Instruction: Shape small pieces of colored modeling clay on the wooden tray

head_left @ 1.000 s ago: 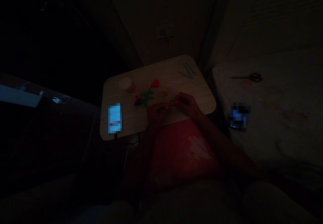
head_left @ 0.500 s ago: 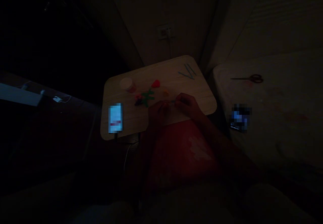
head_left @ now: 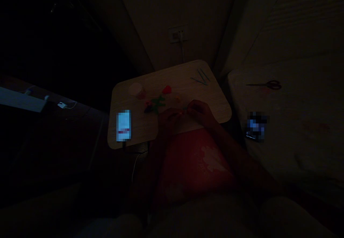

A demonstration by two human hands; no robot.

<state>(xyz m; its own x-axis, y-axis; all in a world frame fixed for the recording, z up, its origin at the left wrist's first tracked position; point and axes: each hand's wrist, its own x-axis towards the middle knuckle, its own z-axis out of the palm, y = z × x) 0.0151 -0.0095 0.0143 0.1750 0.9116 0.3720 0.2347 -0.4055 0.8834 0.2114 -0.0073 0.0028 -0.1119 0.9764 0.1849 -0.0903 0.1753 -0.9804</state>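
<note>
In the dim light, my right hand (head_left: 200, 112) is closed in a pinch over the front part of the small table. A small green piece (head_left: 184, 108), perhaps modelling clay, shows at its fingertips. My left hand (head_left: 168, 119) faces it from the left, fingers curled together, and what they hold is too dark to make out. Just beyond the left hand lies a green branching shape (head_left: 158, 102), with a dark purple lump (head_left: 148, 108) and a pinkish piece (head_left: 147, 102) beside it. A red lump (head_left: 167, 89) and a small yellow-orange piece (head_left: 177, 98) lie farther back.
A tub with a pale lid (head_left: 136, 88) stands on the wooden table (head_left: 118, 98), behind a lit phone (head_left: 124, 125). Several thin bluish sticks (head_left: 201, 77) lie at the back right. Scissors (head_left: 264, 85) and a blurred-out device (head_left: 256, 126) rest on the pale surface to the right.
Both hands stay almost in place, with small finger movements around the green piece. Less of the green piece shows now. The whole view has shifted slightly.
</note>
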